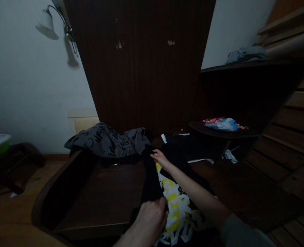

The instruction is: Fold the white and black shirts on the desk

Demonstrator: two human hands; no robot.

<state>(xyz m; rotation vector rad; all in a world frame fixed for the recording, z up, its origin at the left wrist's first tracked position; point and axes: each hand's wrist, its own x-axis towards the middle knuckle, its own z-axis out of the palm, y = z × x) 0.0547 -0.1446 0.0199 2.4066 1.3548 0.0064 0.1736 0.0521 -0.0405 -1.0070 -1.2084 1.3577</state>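
Beside crumpled grey cloth [113,142], we pinch the printed black garment [176,204] in our left hand [150,216]; right hand [161,159] half-curled, hold unclear.

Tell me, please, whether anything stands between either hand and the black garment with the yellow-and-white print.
Nothing visible does. The left hand is curled against the black garment, and the right hand appears to touch its far part. The grey garment lies to the left of the right hand, not in between.
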